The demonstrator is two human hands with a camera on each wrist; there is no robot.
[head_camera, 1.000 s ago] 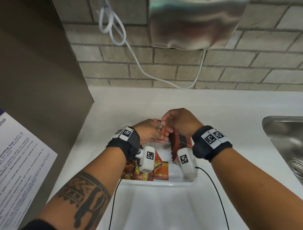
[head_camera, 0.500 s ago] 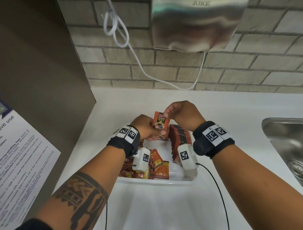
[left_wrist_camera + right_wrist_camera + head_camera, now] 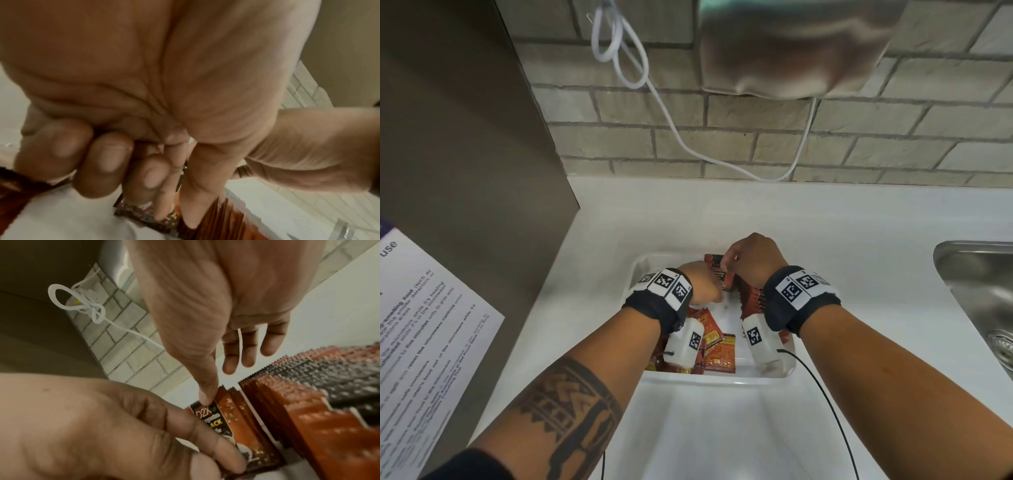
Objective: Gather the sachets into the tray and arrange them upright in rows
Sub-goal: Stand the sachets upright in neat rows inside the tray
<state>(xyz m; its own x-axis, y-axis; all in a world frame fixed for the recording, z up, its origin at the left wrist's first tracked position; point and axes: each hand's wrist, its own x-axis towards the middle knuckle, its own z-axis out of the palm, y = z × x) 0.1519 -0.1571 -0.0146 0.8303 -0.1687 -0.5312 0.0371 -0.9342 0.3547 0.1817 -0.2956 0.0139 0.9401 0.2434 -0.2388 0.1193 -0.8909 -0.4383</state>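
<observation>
A sachet (image 3: 719,272) is held upright in the tray (image 3: 717,379), pinched between both hands. It is gripped low by the left hand (image 3: 702,286), whose fingers (image 3: 207,434) are curled round it, while its top edge is pinched by the right hand (image 3: 751,260) beside the standing row (image 3: 751,298).

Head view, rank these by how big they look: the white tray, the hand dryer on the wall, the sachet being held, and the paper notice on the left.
1. Hand dryer, partly cut off
2. Paper notice, also cut off, so these two are uncertain
3. White tray
4. Held sachet
</observation>
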